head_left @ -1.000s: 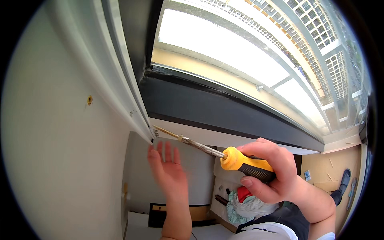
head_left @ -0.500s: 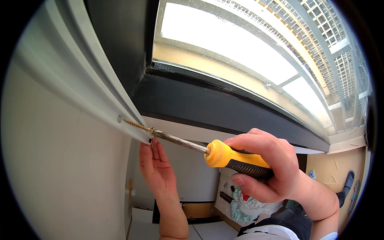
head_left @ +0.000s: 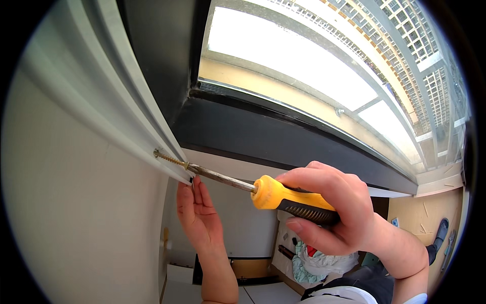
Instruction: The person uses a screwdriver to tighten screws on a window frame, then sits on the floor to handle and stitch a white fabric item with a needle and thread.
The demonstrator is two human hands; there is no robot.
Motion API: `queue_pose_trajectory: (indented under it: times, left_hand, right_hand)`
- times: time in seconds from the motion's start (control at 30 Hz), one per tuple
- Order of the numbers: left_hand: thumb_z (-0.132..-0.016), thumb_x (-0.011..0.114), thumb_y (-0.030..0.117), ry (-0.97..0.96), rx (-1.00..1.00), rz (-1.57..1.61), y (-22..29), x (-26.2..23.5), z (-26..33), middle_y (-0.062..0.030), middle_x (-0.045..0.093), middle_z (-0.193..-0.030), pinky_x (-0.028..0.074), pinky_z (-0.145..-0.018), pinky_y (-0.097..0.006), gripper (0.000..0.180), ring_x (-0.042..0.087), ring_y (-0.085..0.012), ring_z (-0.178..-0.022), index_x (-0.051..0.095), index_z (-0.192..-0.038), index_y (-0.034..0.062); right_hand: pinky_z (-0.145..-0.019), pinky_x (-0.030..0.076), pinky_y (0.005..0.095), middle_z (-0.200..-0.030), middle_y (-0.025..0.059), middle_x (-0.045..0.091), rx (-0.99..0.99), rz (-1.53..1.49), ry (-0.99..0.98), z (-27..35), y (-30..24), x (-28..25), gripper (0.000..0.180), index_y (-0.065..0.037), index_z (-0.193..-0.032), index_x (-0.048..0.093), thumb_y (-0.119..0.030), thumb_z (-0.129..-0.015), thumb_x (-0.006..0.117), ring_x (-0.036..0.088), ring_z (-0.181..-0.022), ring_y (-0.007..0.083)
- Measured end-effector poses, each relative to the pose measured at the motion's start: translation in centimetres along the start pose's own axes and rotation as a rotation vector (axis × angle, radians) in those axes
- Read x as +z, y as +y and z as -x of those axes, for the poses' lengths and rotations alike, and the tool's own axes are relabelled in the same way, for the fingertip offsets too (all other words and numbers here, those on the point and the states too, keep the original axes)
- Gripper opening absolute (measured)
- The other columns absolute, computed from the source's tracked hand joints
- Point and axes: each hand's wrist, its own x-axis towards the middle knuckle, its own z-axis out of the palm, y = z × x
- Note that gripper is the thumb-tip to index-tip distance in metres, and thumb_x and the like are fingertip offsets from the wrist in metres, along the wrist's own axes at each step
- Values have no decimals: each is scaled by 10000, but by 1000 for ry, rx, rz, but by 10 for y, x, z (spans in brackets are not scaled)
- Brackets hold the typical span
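Observation:
My right hand (head_left: pixel 329 207) is wrapped round the yellow-and-black handle of a screwdriver (head_left: pixel 271 193), its shaft pointing left and slightly up. At the shaft's tip sits a long brass-coloured screw (head_left: pixel 172 158), in line with it. The screw's point meets a hole in a white moulded trim (head_left: pixel 129 119) that runs down the wall to the left of the window. Below, my left hand (head_left: pixel 201 215) is raised palm up, fingers stretched out, with its fingertips against the lower end of the trim. A small black bit shows at that end.
A dark window frame (head_left: pixel 238 126) stands beyond my hands, with glass and buildings outside. A pale wall (head_left: pixel 76 202) fills the left. Lower down are a bundle of white and mint cloth (head_left: pixel 316 263), wooden floor with scraps, and a slippered foot (head_left: pixel 441 230).
My right hand has moved a little left with the screwdriver. The screw's point now goes into the trim's hole. My left hand stays at the trim's end.

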Motion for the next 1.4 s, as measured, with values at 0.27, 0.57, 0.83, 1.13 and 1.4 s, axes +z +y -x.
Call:
queue_pose_trajectory:
  times: [0.27, 0.57, 0.83, 1.13, 1.4]
  left_hand:
    - [-1005, 596, 108, -39, 22, -23, 5, 1, -6, -92, 603, -1326, 523, -1053, -270, 400, 622, -156, -1176, 523, -1362, -56]
    - [-998, 614, 105, -26, 74, -26, 20, 4, -26, -93, 635, -1269, 530, -1046, -266, 374, 636, -152, -1147, 548, -1332, -52]
    - [-995, 611, 81, 19, 80, 12, 21, 8, -32, -97, 652, -1239, 549, -1022, -257, 372, 650, -151, -1131, 543, -1339, -43]
    - [-987, 629, 95, 44, 76, 42, 26, 12, -35, -69, 659, -1222, 548, -1013, -251, 391, 645, -131, -1112, 542, -1355, -8]
    - [-998, 633, 257, -298, 77, -62, 4, 4, 10, -76, 673, -1157, 531, -944, -313, 365, 641, -170, -1094, 585, -1253, 1]
  right_hand:
    - [-626, 507, 289, -999, 178, 688, 20, 99, -66, -13, -5, 2, 436, 56, -1219, 570, -85, -837, 723, 607, -682, 227]
    - [-639, 513, 298, -974, 171, 677, 18, 104, -51, -33, -13, 11, 443, 68, -1215, 560, -64, -824, 719, 616, -690, 235]
    - [-660, 519, 306, -983, 173, 673, -3, 83, -57, -40, -10, 11, 456, 70, -1226, 558, -61, -822, 723, 621, -710, 244]
    - [-670, 518, 293, -954, 162, 663, -69, 333, -80, -46, -8, 10, 455, 41, -1229, 580, -56, -815, 741, 628, -704, 239]
    - [-440, 389, 205, -809, 125, 620, 690, -1116, -259, -57, 3, 1, 345, 70, -1183, 534, -193, -969, 602, 478, -497, 68]
